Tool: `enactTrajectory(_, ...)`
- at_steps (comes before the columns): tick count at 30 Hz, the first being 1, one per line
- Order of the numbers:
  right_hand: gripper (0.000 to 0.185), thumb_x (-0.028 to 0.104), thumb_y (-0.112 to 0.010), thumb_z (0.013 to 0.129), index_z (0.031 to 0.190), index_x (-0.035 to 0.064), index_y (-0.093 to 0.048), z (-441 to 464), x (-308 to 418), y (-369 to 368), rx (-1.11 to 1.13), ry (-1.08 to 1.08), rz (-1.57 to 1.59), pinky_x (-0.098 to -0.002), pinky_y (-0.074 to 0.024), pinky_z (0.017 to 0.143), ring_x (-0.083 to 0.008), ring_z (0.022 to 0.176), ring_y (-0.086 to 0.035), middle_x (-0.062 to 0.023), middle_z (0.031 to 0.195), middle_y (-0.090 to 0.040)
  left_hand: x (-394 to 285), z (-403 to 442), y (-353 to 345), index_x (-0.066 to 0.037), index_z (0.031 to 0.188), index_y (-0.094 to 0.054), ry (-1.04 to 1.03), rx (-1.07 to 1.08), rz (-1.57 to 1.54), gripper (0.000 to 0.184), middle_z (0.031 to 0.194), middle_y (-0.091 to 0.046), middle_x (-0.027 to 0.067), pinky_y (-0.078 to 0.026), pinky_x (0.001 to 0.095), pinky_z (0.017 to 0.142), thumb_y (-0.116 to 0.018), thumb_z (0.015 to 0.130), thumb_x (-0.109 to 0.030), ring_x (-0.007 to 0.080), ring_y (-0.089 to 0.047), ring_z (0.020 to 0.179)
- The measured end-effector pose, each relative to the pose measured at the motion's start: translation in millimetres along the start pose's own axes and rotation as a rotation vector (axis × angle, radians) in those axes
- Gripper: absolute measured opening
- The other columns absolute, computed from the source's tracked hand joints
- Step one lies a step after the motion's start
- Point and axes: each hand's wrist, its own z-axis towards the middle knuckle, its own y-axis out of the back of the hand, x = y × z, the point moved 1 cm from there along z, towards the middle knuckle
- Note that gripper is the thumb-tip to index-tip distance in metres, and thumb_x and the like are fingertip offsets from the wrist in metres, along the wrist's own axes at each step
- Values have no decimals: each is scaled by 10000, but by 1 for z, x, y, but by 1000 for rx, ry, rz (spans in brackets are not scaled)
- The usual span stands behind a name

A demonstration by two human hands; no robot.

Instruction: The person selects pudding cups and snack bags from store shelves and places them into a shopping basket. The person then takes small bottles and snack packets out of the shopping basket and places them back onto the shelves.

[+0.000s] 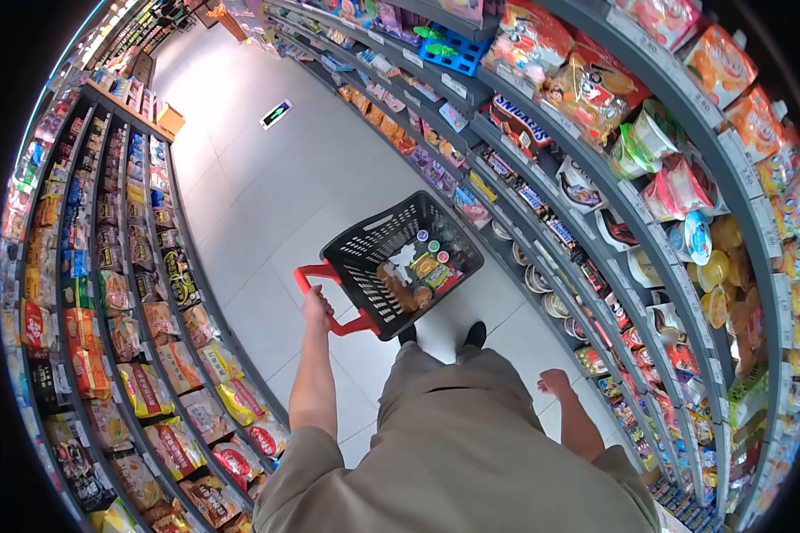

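Cannot read most price labels [740,164] at two o'clock, nor identify goods on far shelves [140,27] near eleven, nor trace the shirt [453,444] past six o'clock's edge.

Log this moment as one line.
left hand: gripping red plastic handle | black slotted plastic basket: packaged goods inside | right hand: loosely curled, no item visible | grey shelves: both sides
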Motion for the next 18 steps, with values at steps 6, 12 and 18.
enactTrajectory(6, 266, 244, -581, 930, 1085, 35, -638, -52, 204, 2, -172, -342, 438, -327, -574, 659, -205, 754, -692, -124, 921, -705, -36, 41, 10, -160, 697, -434, -32, 34, 34, 250, 515, -349, -42, -271, 290, 388, -605, 864, -231, 106, -326, 394)
enactTrajectory(12, 303, 261, -586, 927, 1134, 45, -641, -50, 274, -20, -185, -227, 495, -318, -576, 669, -190, 784, -697, -119, 944, -706, -59, 99, 24, -182, 659, -421, -39, 98, 114, 289, 518, -318, -57, -253, 282, 379, -579, 881, -279, 95, -315, 400)
enactTrajectory(18, 313, 259, -602, 909, 1127, 39, -650, -78, 285, -46, -290, -258, 520, -306, -580, 674, -179, 789, -701, -104, 935, -708, -70, 110, 39, -166, 721, -410, -17, 105, 112, 264, 521, -305, -57, -278, 276, 371, -586, 888, -270, 96, -316, 391)
